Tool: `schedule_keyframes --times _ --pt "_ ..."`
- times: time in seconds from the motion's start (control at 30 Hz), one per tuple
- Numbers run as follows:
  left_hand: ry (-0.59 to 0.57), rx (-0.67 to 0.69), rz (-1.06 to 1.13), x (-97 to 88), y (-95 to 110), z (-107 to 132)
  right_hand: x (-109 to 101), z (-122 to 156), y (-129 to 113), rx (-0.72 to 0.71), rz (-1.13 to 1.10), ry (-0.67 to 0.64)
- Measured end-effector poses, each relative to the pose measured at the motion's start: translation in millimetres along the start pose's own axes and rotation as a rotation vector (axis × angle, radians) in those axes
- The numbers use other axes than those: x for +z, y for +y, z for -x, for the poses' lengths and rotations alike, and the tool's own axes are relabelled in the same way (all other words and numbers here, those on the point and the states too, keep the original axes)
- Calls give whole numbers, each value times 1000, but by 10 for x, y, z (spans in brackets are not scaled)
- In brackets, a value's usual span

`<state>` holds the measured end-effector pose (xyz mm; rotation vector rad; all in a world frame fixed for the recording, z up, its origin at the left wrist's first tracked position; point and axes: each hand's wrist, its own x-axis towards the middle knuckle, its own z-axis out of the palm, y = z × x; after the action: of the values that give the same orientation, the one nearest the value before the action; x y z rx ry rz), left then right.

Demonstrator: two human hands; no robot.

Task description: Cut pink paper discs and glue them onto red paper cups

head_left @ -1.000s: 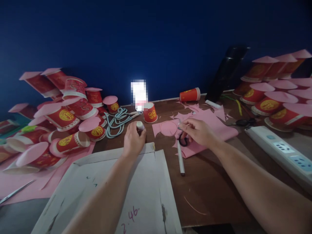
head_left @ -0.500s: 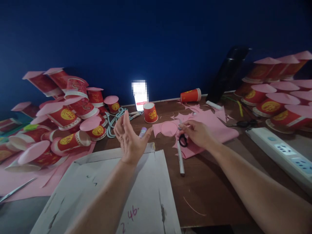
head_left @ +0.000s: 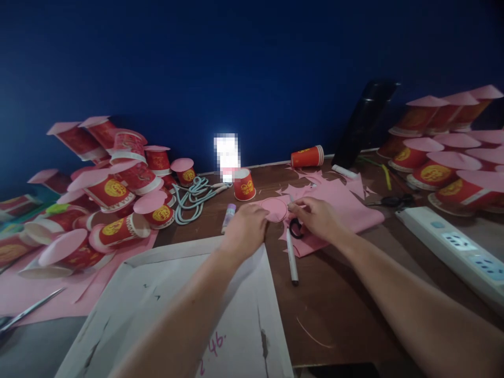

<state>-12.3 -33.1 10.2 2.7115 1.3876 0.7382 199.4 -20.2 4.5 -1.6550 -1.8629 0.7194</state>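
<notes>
My left hand (head_left: 246,231) is over the left end of a pink paper piece (head_left: 274,209) with a circle drawn on it. Its fingers are bent together on the paper's edge, the tips partly hidden. Fingertips of my right hand (head_left: 317,216) pinch a small pair of scissors (head_left: 296,229) near the middle. One black loop shows under the hand, and the blades are at the right side of the circle. Beneath lies a larger pink sheet (head_left: 336,210) with jagged cut edges. A white marker (head_left: 292,257) lies just below the scissors.
A red paper cup (head_left: 244,185) stands upside down near a lit phone (head_left: 227,157). Left are a glue stick (head_left: 229,218), a cable (head_left: 189,202), a white box (head_left: 169,294) and pink-topped cups (head_left: 112,191). Right are a power strip (head_left: 452,252), a black bottle (head_left: 366,123) and more cups (head_left: 435,176).
My left hand has come down and right from a raised, spread pose onto the pink paper, its fingers closing. The right hand stays almost where it was. The view has shifted slightly.
</notes>
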Motion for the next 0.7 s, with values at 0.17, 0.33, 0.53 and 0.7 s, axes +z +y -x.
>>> schedule_keyframes --times 0.17,0.33,0.53,0.7 --pt "-178 -77 -44 207 176 -195 6 -23 64 14 -105 6" --pt "-111 -75 -15 304 147 -165 19 -18 60 104 -314 -50" --pt "-78 -78 42 364 89 -130 25 24 -85 313 -588 -113" --pt "-50 -84 71 361 81 -122 26 32 -104 312 -594 -142"
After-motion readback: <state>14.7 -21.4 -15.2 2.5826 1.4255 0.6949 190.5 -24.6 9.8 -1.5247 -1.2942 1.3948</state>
